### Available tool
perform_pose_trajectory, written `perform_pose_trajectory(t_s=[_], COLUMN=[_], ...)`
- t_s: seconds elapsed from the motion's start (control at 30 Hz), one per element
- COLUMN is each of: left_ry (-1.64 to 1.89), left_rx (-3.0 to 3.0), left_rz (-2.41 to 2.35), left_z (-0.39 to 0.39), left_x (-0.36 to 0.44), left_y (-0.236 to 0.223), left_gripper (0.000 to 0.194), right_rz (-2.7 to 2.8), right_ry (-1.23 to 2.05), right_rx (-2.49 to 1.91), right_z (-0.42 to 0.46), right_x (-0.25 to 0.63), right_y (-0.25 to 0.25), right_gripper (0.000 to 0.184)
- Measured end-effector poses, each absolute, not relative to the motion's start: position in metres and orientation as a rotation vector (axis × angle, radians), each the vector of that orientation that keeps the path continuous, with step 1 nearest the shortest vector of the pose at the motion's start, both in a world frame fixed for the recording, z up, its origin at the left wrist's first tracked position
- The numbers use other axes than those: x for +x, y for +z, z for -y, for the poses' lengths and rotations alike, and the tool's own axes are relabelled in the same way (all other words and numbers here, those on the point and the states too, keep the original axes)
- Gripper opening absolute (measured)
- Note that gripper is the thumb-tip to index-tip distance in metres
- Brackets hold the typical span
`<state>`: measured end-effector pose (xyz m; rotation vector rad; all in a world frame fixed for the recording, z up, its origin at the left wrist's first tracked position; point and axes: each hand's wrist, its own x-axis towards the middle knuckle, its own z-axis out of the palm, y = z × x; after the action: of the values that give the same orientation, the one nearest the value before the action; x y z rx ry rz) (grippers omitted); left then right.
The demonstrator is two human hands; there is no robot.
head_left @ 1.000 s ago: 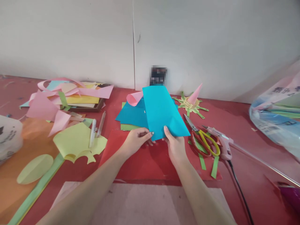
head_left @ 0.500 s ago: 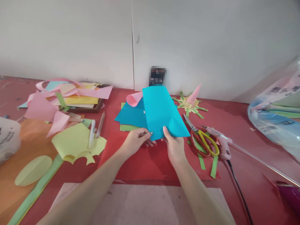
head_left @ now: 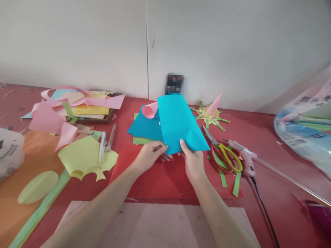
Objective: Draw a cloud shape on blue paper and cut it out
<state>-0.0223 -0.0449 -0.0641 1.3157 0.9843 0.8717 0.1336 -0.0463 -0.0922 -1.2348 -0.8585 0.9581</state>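
A bright blue sheet of paper (head_left: 177, 120) is held up over the red board (head_left: 160, 179), tilted away from me. My left hand (head_left: 152, 155) pinches its lower left corner between thumb and fingers. At the lower edge, my right hand (head_left: 192, 160) grips it with the thumb on top and the fingers mostly hidden beneath. Darker blue paper (head_left: 144, 125) lies behind it on a green sheet (head_left: 142, 140), with a rolled pink paper (head_left: 150, 110) on top. Part of this stack is hidden by the held sheet.
Red-and-yellow-handled scissors (head_left: 223, 155) and a pink glue gun (head_left: 243, 156) with a cord lie at right. Behind them sits a paper piece with a pink cone (head_left: 214, 106). A scrap-filled tray (head_left: 103, 120), pale green cutouts (head_left: 80, 155) and a white pen (head_left: 102, 148) are at left.
Both hands keep their hold on the blue sheet, almost still. The rolled pink paper seems to have shifted slightly to the right; the view has moved a touch.
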Motion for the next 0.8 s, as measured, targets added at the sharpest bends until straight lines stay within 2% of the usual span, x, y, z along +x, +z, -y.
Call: perform_pose_trajectory(t_s=[0.27, 0.8], left_ry=[0.87, 0.878], left_rx=[1.309, 1.299], left_rz=[-0.995, -1.002], left_z=[0.0445, 0.0456], left_x=[-0.0222, -0.0204], left_y=[-0.0641, -0.0644], left_gripper=[0.028, 0.031], right_rz=[0.825, 0.817], right_ry=[0.991, 0.993], right_rx=[-1.25, -1.249], right_z=[0.0472, 0.0475], right_x=[0.1327, 0.1312], right_y=[-0.0898, -0.0877], right_gripper=[0.032, 0.031])
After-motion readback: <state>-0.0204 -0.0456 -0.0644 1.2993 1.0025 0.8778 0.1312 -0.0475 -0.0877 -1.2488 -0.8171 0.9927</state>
